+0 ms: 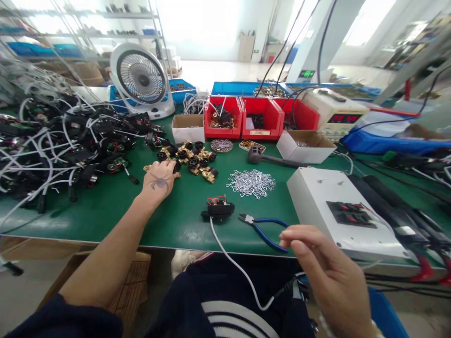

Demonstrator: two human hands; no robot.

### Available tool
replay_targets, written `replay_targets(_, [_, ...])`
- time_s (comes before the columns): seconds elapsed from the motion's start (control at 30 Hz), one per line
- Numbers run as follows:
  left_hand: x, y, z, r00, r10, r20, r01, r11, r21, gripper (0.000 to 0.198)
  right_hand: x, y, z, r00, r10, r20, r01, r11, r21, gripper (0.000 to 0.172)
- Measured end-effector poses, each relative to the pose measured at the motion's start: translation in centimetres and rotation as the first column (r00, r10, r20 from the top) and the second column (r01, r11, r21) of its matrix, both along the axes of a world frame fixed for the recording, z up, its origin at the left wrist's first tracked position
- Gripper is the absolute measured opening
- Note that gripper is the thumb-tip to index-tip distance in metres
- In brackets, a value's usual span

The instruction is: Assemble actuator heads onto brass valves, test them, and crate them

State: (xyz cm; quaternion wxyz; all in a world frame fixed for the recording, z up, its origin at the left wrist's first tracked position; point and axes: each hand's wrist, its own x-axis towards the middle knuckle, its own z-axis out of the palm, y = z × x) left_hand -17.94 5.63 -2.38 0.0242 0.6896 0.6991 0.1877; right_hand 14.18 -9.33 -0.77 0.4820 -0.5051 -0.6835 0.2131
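My left hand (159,182) is at the left end of a pile of brass fittings with black plastic rings (193,158). Its fingers curl down around a brass fitting, mostly covered by the hand. At the front edge of the table my right hand (329,274) hovers by the blue-handled cutting pliers (268,227), loosely curved, with no object visible in its fingers. Between the hands lies a small black device (219,209) with red wires; its white cable (236,266) drops over the edge towards my lap. A heap of bent metal clips (252,183) lies behind the pliers.
Black assemblies with white cables (70,141) crowd the left. A fan (143,80), red bins (262,122) and white boxes (306,145) line the back. A black hammer (273,159) lies before them. A grey box (338,206) and a power supply (334,112) stand right.
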Motion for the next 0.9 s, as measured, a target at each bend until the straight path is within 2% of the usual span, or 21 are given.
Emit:
replay_targets(0.07, [-0.3, 0.0, -0.2, 0.999, -0.032, -0.037, 0.032, 0.999, -0.001, 0.033, -1.0, -0.6, -0.6, 0.995, 0.047, -0.087, -0.051, 0.998, -0.035, 0.011])
replay_targets(0.13, [0.3, -1.2, -0.1, 0.997, -0.064, -0.046, 0.065, 0.997, 0.030, 0.029, -2.1, -1.0, -1.2, 0.980, 0.073, -0.187, -0.089, 0.993, -0.080, 0.012])
replay_targets(0.2, [1.7, -3.4, 0.5, 0.994, -0.106, -0.028, 0.108, 0.992, 0.072, 0.030, -3.2, -1.1, -1.8, 0.944, 0.079, -0.321, -0.130, 0.981, -0.142, 0.014])
replay_targets(0.27, [3.6, -6.0, 1.4, 0.981, -0.192, 0.034, 0.187, 0.975, 0.123, 0.031, -4.3, -0.9, -2.4, 0.863, 0.093, -0.497, -0.218, 0.956, -0.199, 0.025])
replay_targets(0.3, [4.8, -7.4, 2.0, 0.948, -0.293, 0.127, 0.265, 0.943, 0.199, 0.031, -4.8, -0.7, -2.6, 0.799, 0.106, -0.592, -0.285, 0.934, -0.217, 0.035])
replay_targets(0.37, [7.1, -9.8, 3.0, 0.822, -0.493, 0.284, 0.416, 0.861, 0.291, 0.031, -5.4, -0.5, -2.8, 0.646, 0.130, -0.752, -0.431, 0.875, -0.219, 0.052])
replay_targets(0.43, [9.1, -11.5, 3.8, 0.702, -0.606, 0.375, 0.496, 0.793, 0.353, 0.034, -5.8, -0.5, -2.7, 0.526, 0.138, -0.839, -0.527, 0.828, -0.193, 0.053])
replay_targets(0.53, [11.0, -12.8, 4.1, 0.599, -0.663, 0.450, 0.530, 0.749, 0.397, 0.041, -5.8, -0.8, -2.2, 0.430, 0.128, -0.894, -0.556, 0.817, -0.150, 0.038])
replay_targets(0.63, [11.5, -13.2, 4.0, 0.545, -0.667, 0.509, 0.546, 0.743, 0.388, 0.042, -5.5, -1.1, -1.9, 0.358, 0.120, -0.926, -0.571, 0.813, -0.115, 0.034])
replay_targets(0.7, [11.5, -13.3, 3.9, 0.527, -0.660, 0.536, 0.554, 0.745, 0.371, 0.041, -5.4, -1.3, -2.0, 0.341, 0.123, -0.932, -0.577, 0.810, -0.104, 0.034])
replay_targets(0.77, [11.5, -13.6, 3.9, 0.521, -0.647, 0.557, 0.559, 0.752, 0.350, 0.040, -5.3, -1.5, -2.1, 0.358, 0.121, -0.926, -0.570, 0.813, -0.114, 0.036])
replay_targets(0.83, [11.8, -14.1, 4.1, 0.519, -0.634, 0.573, 0.563, 0.758, 0.329, 0.039, -5.2, -1.7, -2.1, 0.407, 0.129, -0.905, -0.554, 0.822, -0.132, 0.037])
replay_targets(0.9, [12.3, -14.4, 4.3, 0.518, -0.610, 0.600, 0.546, 0.776, 0.317, 0.034, -5.1, -2.0, -2.0, 0.493, 0.145, -0.858, -0.520, 0.840, -0.156, 0.036])
